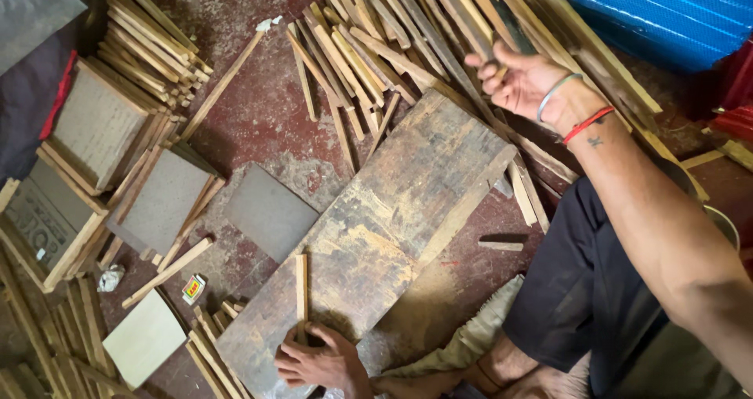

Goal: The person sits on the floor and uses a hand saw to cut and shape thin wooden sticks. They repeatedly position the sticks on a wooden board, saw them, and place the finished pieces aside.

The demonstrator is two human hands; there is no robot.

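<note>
Worn wooden board is lying slantwise on the red floor, bare floor showing along both its long edges. The right hand is closing around a stick in the strip pile just past the board's far edge. The left hand is resting flat, fingers spread, at the near edge, touching an upright slat.

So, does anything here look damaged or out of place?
The wooden board is worn, its face chipped and flaking. A small carton and crumpled paper lie among the strips on the floor.
</note>
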